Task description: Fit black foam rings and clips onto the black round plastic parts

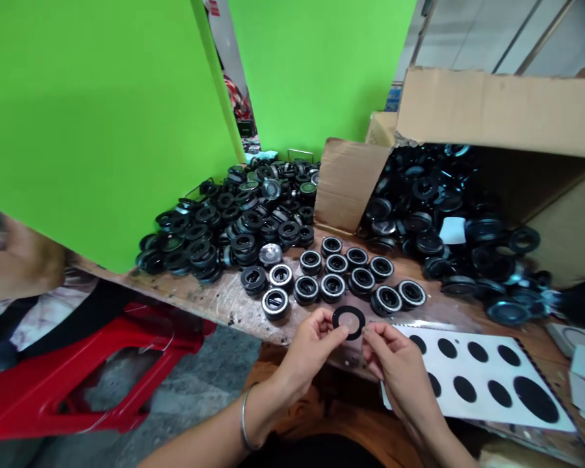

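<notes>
A thin flat black ring (350, 310) is held up over the front edge of the table. My left hand (312, 342) pinches its lower left side between thumb and fingers. At the ring's right edge, the thumb and fingertips of my right hand (392, 351) are pressed together; whatever they pinch is too small to make out. Just beyond my hands stand several round black parts (332, 286) with pale ring-shaped tops. Under and beside my right hand lies a white sheet (448, 370) carrying black discs, partly covered by that hand.
A large heap of black round parts (244, 224) fills the back left. An open cardboard box (351, 185) at the right spills similar parts. Green panels (322, 71) bound the table behind and left. A red plastic stool (97, 370) and another person's arm (24, 260) are at left.
</notes>
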Demonstrator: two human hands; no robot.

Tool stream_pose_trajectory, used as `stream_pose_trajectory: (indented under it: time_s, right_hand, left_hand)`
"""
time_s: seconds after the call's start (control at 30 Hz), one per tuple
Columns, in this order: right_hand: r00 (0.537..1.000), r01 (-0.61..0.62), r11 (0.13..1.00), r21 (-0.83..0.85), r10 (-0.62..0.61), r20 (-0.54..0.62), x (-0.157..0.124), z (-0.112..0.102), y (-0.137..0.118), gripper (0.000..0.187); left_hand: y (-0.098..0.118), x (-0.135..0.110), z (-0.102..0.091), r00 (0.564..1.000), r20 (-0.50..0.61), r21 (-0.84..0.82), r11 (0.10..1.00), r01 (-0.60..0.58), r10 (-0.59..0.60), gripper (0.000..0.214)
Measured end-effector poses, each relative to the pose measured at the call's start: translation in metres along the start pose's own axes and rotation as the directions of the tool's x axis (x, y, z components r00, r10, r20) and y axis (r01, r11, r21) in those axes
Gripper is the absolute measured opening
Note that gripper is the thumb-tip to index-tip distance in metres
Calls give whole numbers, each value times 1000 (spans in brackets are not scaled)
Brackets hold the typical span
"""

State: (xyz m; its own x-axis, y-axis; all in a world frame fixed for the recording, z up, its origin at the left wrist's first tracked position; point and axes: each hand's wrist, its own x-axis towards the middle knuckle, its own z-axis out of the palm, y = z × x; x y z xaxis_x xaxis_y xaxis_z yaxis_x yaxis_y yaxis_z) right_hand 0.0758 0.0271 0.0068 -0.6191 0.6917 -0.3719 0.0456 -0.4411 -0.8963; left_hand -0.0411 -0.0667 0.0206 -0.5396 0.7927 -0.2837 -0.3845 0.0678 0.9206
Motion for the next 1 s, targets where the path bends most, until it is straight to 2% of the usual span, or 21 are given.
stream_pose_trajectory:
  time_s: [0.13,0.23,0.3,0.37,0.47,0.53,0.57,0.63,0.7,0.77,0.87,1.0]
  right_hand:
    - [996,-81,995,57,79,41,2,14,0,37]
    - [998,-56,992,117,53,29,4,18,1,37]
    - [1000,-18,990,138,19,-9,5,16,0,35]
    - [999,-20,989,144,24,-29,6,11,-2,33]
    - [997,-69,987,145,73,-19,7,1,-4,33]
    - [995,-95,986,139,97,-12,8,-5,-3,32]
    - [995,-101,986,133,103,-11,8,-8,-2,32]
    - [995,-102,988,115,103,-1,8,-14,0,30]
    - [995,-96,991,90,95,8,7,-20,1,29]
    - [996,-91,994,61,90,7,6,-27,-1,28]
    - [996,-84,996,13,83,13,5,-38,-6,24]
    - [997,-51,998,-38,54,56,7,-44,-10,19]
  left_hand:
    - [-3,-6,-12,999,26,24,999,-20,19,22]
    - [3,-13,-26,995,61,121,989,-80,73,29]
    - [12,-17,-42,986,-3,262,952,-159,166,42]
    - [23,-18,-62,946,-131,466,861,-204,295,40]
    - [36,-11,-97,861,-265,708,694,-132,434,19]
    - [37,-2,-116,846,-318,744,666,-58,428,18]
    - [35,2,-122,856,-339,724,689,-28,390,19]
    - [29,10,-131,888,-372,608,794,13,270,26]
    - [22,14,-133,910,-394,425,904,57,128,36]
    - [18,13,-131,917,-400,267,958,102,14,42]
    - [12,5,-117,932,-353,151,978,143,-82,43]
    - [-6,-3,-75,941,-307,23,988,154,-140,44]
